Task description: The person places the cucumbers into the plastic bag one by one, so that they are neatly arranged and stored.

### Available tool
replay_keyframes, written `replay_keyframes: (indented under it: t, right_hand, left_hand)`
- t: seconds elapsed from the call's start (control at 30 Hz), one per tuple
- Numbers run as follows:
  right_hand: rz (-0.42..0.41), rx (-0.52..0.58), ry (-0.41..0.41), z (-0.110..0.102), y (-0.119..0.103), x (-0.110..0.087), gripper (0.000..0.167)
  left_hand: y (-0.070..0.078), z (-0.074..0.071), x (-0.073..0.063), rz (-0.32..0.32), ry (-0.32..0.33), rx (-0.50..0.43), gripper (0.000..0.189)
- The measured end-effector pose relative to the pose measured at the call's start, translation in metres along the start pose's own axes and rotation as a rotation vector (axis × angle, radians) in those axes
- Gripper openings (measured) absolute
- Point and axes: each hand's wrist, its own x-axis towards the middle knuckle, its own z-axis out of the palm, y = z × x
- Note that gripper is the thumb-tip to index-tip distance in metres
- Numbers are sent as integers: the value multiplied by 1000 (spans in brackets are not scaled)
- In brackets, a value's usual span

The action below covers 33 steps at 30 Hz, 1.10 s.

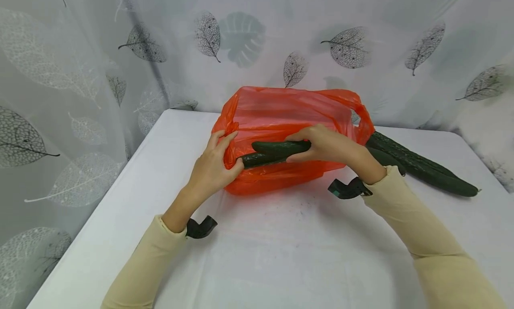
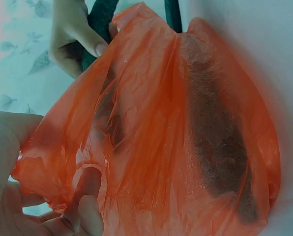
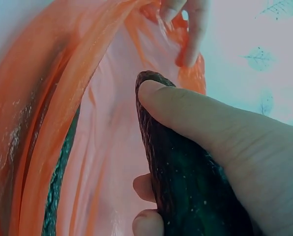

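Note:
An orange-red plastic bag (image 1: 289,106) lies on the table with its mouth spread. My left hand (image 1: 210,164) grips the bag's left edge, thumb and fingers on the film. A dark green cucumber (image 1: 277,148) is held by my right hand (image 1: 327,144) at the mouth. In the right wrist view, the thumb presses near one end of this cucumber (image 3: 186,182), fingers beneath. Just below it in the head view lies another cucumber (image 1: 254,160), partly covered. Through the film, the left wrist view shows a dark long shape (image 2: 215,132) inside the bag.
To the bag's right, long cucumbers (image 1: 425,168) lie on the white table (image 1: 281,255), partly behind the bag and my right forearm. A leaf-patterned curtain (image 1: 265,41) hangs behind and at the left. Black wrist mounts (image 1: 201,227) are on both wrists.

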Motion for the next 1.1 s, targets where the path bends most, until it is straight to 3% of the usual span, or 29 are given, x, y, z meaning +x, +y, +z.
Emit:
replay_keyframes:
  t: [0.33, 0.83, 1.1]
  right_hand:
    - [43, -27, -69, 5, -8, 16, 50]
    - [-64, -52, -87, 17, -15, 45, 37]
    - [-89, 7, -126, 24, -13, 61, 43]
  left_hand:
    - [2, -3, 1, 3, 0, 0, 62]
    - [3, -4, -1, 8, 16, -6, 62]
    - [3, -4, 0, 20, 17, -6, 61]
